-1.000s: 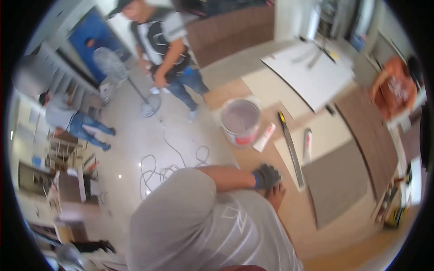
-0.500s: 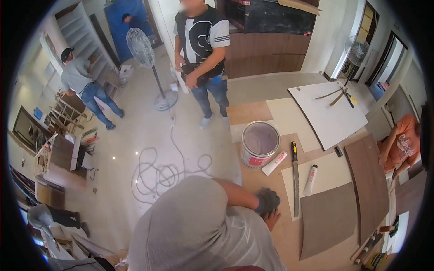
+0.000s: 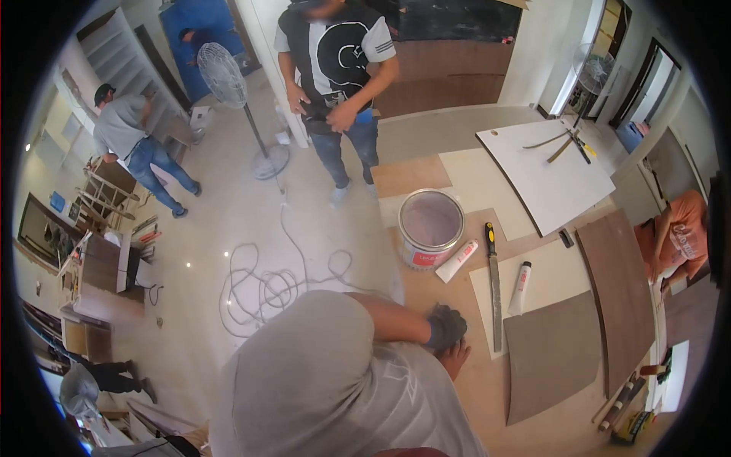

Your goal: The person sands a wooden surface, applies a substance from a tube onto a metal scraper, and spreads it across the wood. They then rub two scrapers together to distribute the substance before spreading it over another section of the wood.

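Note:
My left hand point(image 3: 447, 327), in a dark grey glove, rests low over the brown board point(image 3: 480, 381) with its fingers curled. Whatever it holds, if anything, is hidden beneath it. Close below lies my right hand point(image 3: 455, 357), bare, its visible fingers stretched out on the board; the rest is behind my grey sleeve and shirt. Beyond my hands stands an open can point(image 3: 431, 228) with a pale mauve coating inside. A white tube point(image 3: 458, 261) leans by the can. A long file point(image 3: 496, 289) with a yellow-black handle lies to the right, near another tube point(image 3: 521, 289).
A grey-brown sheet point(image 3: 552, 358), a dark brown panel point(image 3: 617, 297) and a white panel point(image 3: 544, 175) lie on the table. One person point(image 3: 335, 84) stands opposite, another point(image 3: 674, 236) at right. A coiled cable point(image 3: 266, 282) and a standing fan point(image 3: 263, 137) are on the floor.
The view has shifted slightly, so the table things sit a little higher and further left. Both hands stay together at about the same spot on the board. The person opposite has moved their hands.

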Available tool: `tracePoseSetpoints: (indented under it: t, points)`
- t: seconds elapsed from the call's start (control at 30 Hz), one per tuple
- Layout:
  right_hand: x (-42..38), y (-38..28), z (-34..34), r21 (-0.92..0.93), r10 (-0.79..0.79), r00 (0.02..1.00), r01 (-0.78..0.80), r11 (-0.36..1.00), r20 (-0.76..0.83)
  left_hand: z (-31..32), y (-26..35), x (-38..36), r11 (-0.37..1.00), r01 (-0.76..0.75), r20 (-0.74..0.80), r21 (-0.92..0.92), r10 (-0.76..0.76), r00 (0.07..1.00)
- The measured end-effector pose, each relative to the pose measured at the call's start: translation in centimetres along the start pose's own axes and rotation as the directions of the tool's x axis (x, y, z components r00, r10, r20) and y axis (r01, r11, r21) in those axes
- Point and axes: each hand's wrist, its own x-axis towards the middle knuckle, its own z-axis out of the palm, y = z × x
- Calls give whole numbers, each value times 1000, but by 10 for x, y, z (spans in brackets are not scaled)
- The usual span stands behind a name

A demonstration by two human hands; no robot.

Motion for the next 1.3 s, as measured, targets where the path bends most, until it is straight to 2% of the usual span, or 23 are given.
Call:
tracePoseSetpoints:
  t: [0.07, 0.17, 0.37, 0.43, 0.5, 0.57, 0.63, 0.73, 0.77, 0.83, 0.93, 1.0, 1.03, 1.17, 1.3]
  points:
    - [3, -8, -1, -6, 0, 1000, 0, 1000, 1, 24, -6, 5, 995, -90, -186, 39, 95, 978]
    - [1, -13, -12, 4, 20, 999, -20, 1000, 49, 15, 2, 6, 999, -38, -321, 27, 45, 946]
    - [4, -19, -12, 21, 54, 997, -55, 998, 51, -32, 5, 5, 998, 34, 78, 47, -38, 996]
    - [17, -31, -30, 31, 89, 995, -91, 995, 54, -10, 0, 13, 998, 53, 41, 46, -55, 998]
    - [14, -29, -34, -15, 85, 988, -84, 996, 132, 5, 0, -1, 998, 55, 75, 3, -55, 996]
    - [14, -32, -36, 6, 88, 992, -89, 996, 91, 27, -5, -2, 995, -19, -36, 94, 23, 999]
    - [19, -40, -43, -6, 115, 987, -115, 993, 110, 7, -1, 12, 990, -33, 52, 136, 26, 998]
    - [23, -46, -47, 10, 132, 988, -133, 991, 82, -2, -2, 4, 995, -23, 172, 92, 7, 985]
    - [22, -41, -43, -35, 116, 991, -114, 993, 66, 4, -4, -2, 981, -59, 212, 184, 19, 977]
    - [15, -37, -29, -114, 78, 996, -73, 991, 42, -3, -1, 4, 985, -69, 195, 158, 37, 980]
    - [34, -58, -72, -19, 169, 974, -169, 986, 152, -13, 0, 12, 986, -77, 199, 147, 47, 979]
    - [29, -50, -63, -25, 152, 981, -150, 988, 117, 7, -5, 6, 989, -80, 162, 124, 60, 985]
    - [28, -49, -57, -22, 140, 985, -139, 990, 97, 5, -4, -5, 977, -115, 172, 181, 84, 982]
    - [21, -48, -45, -72, 112, 986, -103, 992, 128, -13, 4, 16, 986, -96, 213, 136, 65, 975]
    - [19, -37, -34, -103, 72, 997, -68, 992, 41, -3, -1, -1, 980, -101, 220, 169, 63, 974]
